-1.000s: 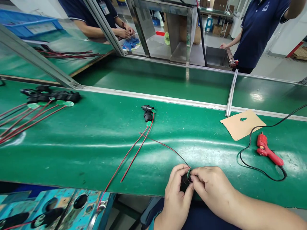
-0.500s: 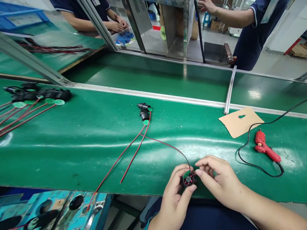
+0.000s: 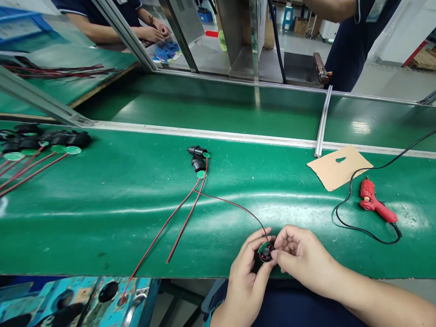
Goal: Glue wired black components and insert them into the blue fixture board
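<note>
My left hand (image 3: 250,272) is closed around a small black round housing (image 3: 266,255), its open end facing up with red spots inside. A green disc (image 3: 263,247) stands tilted at its rim, and a thin dark red wire (image 3: 235,204) runs from there up and left. From the right, my right hand (image 3: 299,254) pinches at the housing's edge with thumb and forefinger. Two similar black housings (image 3: 198,162) with green discs and red wires lie further back on the green mat (image 3: 136,227).
More black housings (image 3: 61,138) with red wires are grouped at the left. A red glue gun (image 3: 376,202) with a black cord lies right, by a cardboard piece (image 3: 322,175). A metal rail (image 3: 204,136) crosses behind. Two people stand beyond. A worn blue fixture (image 3: 98,304) is lower left.
My right hand has moved left, and its thumb and forefinger have closed in on the housing's edge. My left hand keeps its hold. The view has shifted slightly.
</note>
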`<move>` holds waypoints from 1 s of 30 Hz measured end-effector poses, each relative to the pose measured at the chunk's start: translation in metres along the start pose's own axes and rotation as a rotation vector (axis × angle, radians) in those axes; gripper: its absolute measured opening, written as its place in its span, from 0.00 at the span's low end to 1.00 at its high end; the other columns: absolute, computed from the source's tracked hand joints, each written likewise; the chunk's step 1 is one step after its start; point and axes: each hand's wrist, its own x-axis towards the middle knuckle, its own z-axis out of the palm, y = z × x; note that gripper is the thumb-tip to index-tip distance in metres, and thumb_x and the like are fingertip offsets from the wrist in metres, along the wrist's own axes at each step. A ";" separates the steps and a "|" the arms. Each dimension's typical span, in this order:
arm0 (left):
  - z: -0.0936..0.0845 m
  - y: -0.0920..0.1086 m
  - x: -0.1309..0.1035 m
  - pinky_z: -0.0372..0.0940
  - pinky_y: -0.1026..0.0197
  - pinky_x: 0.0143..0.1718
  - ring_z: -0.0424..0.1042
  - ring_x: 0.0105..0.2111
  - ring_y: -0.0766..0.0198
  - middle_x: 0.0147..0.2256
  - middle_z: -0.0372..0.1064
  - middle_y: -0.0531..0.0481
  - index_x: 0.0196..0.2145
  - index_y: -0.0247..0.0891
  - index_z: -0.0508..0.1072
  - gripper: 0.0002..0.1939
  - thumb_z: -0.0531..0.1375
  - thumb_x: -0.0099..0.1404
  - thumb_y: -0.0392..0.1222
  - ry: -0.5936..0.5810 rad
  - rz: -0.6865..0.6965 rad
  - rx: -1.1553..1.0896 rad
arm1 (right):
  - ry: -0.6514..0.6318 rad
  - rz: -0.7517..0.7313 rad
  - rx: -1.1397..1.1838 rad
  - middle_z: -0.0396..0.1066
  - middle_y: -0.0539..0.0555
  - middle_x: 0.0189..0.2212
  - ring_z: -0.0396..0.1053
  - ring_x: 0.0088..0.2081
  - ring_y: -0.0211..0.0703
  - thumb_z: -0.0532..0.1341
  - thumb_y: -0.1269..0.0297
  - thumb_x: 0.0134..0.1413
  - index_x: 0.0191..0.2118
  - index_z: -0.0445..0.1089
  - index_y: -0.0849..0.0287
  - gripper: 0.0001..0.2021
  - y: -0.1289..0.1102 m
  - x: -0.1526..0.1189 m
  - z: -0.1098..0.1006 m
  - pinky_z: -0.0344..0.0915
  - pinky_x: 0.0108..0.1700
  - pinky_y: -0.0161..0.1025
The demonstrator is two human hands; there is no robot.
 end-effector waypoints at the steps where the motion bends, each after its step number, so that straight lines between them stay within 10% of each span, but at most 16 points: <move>1: 0.000 0.000 0.001 0.71 0.50 0.56 0.73 0.57 0.51 0.56 0.72 0.40 0.53 0.43 0.74 0.16 0.60 0.69 0.32 0.006 0.019 0.039 | -0.008 0.012 -0.010 0.65 0.45 0.24 0.62 0.26 0.34 0.61 0.70 0.49 0.30 0.64 0.58 0.04 0.000 0.000 -0.001 0.59 0.29 0.33; 11: -0.006 0.005 0.006 0.73 0.58 0.52 0.77 0.50 0.57 0.50 0.77 0.45 0.53 0.43 0.74 0.15 0.62 0.69 0.36 -0.092 0.068 0.200 | -0.093 -0.587 -0.790 0.71 0.51 0.29 0.67 0.30 0.38 0.58 0.74 0.62 0.34 0.72 0.61 0.07 -0.024 -0.002 -0.025 0.60 0.34 0.35; 18: -0.004 0.010 0.011 0.72 0.60 0.45 0.77 0.43 0.59 0.45 0.76 0.47 0.48 0.41 0.73 0.10 0.60 0.69 0.34 -0.157 0.010 0.131 | -0.201 -0.718 -1.238 0.73 0.51 0.27 0.69 0.27 0.40 0.58 0.72 0.64 0.32 0.72 0.61 0.09 -0.024 0.010 -0.026 0.58 0.30 0.38; 30: -0.005 0.009 0.013 0.71 0.61 0.40 0.75 0.38 0.61 0.40 0.74 0.50 0.44 0.43 0.73 0.07 0.60 0.70 0.34 -0.186 0.008 0.098 | -0.197 -0.752 -1.259 0.72 0.50 0.26 0.68 0.26 0.41 0.60 0.73 0.62 0.31 0.71 0.59 0.07 -0.019 0.010 -0.023 0.60 0.30 0.39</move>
